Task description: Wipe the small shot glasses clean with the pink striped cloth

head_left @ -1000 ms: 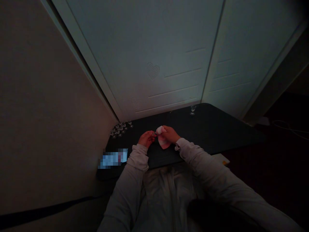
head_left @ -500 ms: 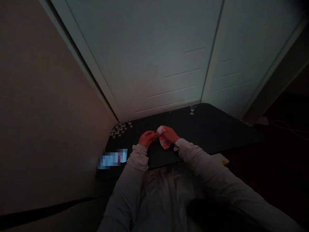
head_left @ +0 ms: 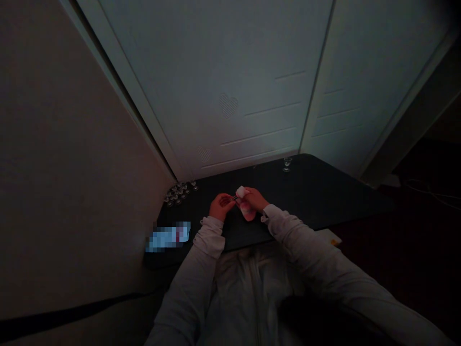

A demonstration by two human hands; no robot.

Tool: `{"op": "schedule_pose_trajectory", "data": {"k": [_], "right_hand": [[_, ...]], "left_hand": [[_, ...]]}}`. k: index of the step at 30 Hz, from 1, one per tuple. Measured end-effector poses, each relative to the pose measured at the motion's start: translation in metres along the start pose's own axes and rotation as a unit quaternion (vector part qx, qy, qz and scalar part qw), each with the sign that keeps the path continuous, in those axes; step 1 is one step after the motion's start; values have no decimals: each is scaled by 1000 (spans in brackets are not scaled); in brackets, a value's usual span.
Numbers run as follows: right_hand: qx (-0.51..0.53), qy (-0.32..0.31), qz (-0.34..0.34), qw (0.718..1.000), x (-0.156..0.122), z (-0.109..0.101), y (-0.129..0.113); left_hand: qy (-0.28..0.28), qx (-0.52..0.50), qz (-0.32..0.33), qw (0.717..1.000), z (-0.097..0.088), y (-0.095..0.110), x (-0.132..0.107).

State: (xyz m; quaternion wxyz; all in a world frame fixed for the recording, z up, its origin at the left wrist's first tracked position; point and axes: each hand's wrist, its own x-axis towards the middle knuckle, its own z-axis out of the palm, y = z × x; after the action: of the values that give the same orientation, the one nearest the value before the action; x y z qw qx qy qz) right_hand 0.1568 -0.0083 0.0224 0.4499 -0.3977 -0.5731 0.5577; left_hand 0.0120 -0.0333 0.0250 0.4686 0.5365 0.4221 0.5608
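Over a dark table [head_left: 317,192], both my hands meet. My right hand [head_left: 255,199] is closed on a pink-and-white cloth [head_left: 246,207]; a white bunch of it sticks up by the fingertips and a pink flap hangs down. My left hand [head_left: 220,205] is curled, its fingers pinching a tiny dark object that touches the cloth. The object is too small and dim to name. The room is very dark.
A cluster of several small stemmed glasses [head_left: 178,192] stands at the table's far left corner. One more small glass [head_left: 287,164] stands alone at the far edge by the white door [head_left: 234,86]. A blurred bright patch [head_left: 167,236] lies at the table's left.
My left hand has moved slightly right, closer to the cloth. The right hand has gathered the cloth tighter, so the hanging pink flap looks smaller.
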Motion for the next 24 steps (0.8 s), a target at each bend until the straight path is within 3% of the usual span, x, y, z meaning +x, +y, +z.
{"op": "schedule_pose_trajectory", "data": {"k": [4,7,10,16,24], "right_hand": [[-16,2,-37,999,0,-1,3],[-30,-9,-61,998,1,-1,6],[-60,-14,-80,995,-1,-2,6],[-75,-26,-74,994,-3,-3,6],[-106,-17,-111,988,-2,-3,6]], "left_hand": [[-22,-60,-86,994,-3,0,2],[-79,-85,-203,972,-7,1,2],[-117,-82,-266,953,-10,4,2],[-137,-131,-317,929,-11,5,-2],[-79,-214,-317,921,-14,-5,2]]}}
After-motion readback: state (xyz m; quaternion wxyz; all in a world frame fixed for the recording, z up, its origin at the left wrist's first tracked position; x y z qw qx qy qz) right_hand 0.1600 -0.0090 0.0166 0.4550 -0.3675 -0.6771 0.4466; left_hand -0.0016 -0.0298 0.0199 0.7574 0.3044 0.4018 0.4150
